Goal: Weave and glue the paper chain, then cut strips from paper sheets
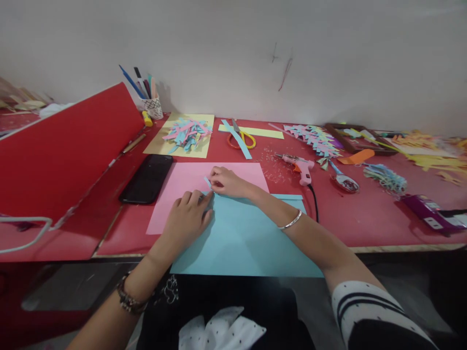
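A light blue sheet of paper (pixel 251 238) lies at the table's front edge and overhangs it slightly. Its far edge is turned over in a narrow strip, seen plainly at the right end. My right hand (pixel 228 182) is closed, with thumb and fingertips pinching the sheet's far left corner, where a small blue end sticks up. Beside it my left hand (pixel 188 216) rests on the paper's left edge, fingers loosely bent and apart, index fingertip touching the corner by my right fingers. Beneath both lies a pink sheet of paper (pixel 164 214).
A black phone (pixel 147 179) is at left. Behind are paper strips (pixel 188 133) on a yellow sheet (pixel 202 149) and scissors (pixel 248 141) by a blue strip (pixel 237 138). A pink glue gun (pixel 301 167), a spoon (pixel 345 181) and a purple device (pixel 430 214) lie rightward.
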